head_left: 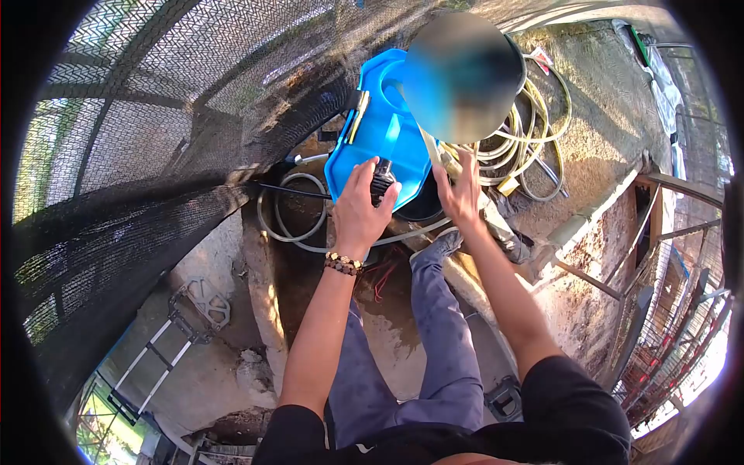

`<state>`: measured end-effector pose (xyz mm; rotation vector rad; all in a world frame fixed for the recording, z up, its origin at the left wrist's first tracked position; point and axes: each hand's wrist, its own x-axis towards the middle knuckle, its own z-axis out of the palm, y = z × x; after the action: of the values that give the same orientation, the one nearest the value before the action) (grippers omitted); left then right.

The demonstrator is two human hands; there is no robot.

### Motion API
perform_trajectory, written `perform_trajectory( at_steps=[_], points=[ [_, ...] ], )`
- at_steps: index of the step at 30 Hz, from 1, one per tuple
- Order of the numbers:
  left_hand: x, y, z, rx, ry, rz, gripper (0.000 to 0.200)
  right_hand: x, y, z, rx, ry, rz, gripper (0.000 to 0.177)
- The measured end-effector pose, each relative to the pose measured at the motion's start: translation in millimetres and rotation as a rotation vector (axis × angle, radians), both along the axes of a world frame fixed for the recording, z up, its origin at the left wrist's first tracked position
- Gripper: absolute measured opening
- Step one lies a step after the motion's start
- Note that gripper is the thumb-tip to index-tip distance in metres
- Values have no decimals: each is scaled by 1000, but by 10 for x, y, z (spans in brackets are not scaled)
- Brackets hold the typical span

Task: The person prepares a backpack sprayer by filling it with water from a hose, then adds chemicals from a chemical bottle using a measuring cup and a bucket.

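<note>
My left hand (pixel 363 208) is closed around a black ribbed object (pixel 382 180), over the near part of a bright blue plastic tray or lid (pixel 372 159). My right hand (pixel 463 194) is beside the tray's right edge, its thumb and fingers around the lower end of a pale flat strip (pixel 430 147). The strip's upper end runs to a round, dark-rimmed container (pixel 521 66), whose inside is blurred. A pale-handled tool (pixel 359 116) lies across the tray's left rim.
A coiled pale hose (pixel 554 136) lies on the concrete ledge at right, and another loop of hose (pixel 267 225) hangs at left. Dark mesh netting (pixel 132 217) lines the left. A metal-framed item (pixel 167 341) lies on the lower-left ground. Wire mesh cages (pixel 674 341) stand at right.
</note>
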<state>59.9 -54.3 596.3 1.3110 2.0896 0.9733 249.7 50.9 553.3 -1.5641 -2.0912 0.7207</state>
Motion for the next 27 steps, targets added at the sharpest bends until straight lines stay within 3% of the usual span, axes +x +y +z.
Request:
perform_trajectory(
  at_steps=[1, 2, 5, 8, 9, 11, 12, 15, 16, 17, 18, 20, 22, 25, 26, 27],
  points=[
    [-2, 3, 7, -6, 10, 3, 56, 61, -247, -29, -5, 45, -34, 57],
    [-15, 4, 5, -3, -11, -1, 56, 104, -432, -30, -249, 57, -120, 50],
    [-19, 34, 6, 12, -46, -9, 56, 270, -739, -626, -25, 17, 46, 39],
    [-18, -4, -10, 7, -33, -11, 56, 200, -637, -474, -37, 8, 37, 43],
    [-18, 10, 20, 2, -43, -10, 55, 173, -531, -335, -64, 25, 13, 45],
    [-19, 18, 67, -9, -70, -9, 55, 248, -96, -224, 292, -12, 151, 55],
    [-22, 17, 86, -16, -85, -7, 55, 234, 123, 66, 71, -161, 93, 55],
    [-5, 2, 5, 17, -49, -1, 53, 139, 1246, 295, 443, 94, 357, 48],
    [1, 7, 18, 19, -47, -1, 52, 14, 1461, 630, 371, -112, 316, 38],
    [7, 13, 39, 20, -44, 2, 50, -63, 1846, 619, 293, -248, 380, 32],
    [9, 20, 78, 3, -100, 3, 50, -223, 2041, 666, 348, -269, 478, 29],
    [26, 14, 91, -11, -113, -3, 50, -703, 2324, 818, -391, -568, 406, 27],
    [48, 15, 18, 8, -52, -12, 52, -1101, 2423, 722, -514, -857, 357, 32],
    [64, 20, -40, 37, 30, -28, 52, -1191, 2320, 346, -201, -679, 364, 46],
    [44, 8, -38, -6, 11, -26, 53, -1128, 2182, 219, -10, -635, 277, 59],
    [30, -18, -17, -21, -8, -28, 53, -1053, 2062, 172, -14, -621, 240, 62]
  ],
)
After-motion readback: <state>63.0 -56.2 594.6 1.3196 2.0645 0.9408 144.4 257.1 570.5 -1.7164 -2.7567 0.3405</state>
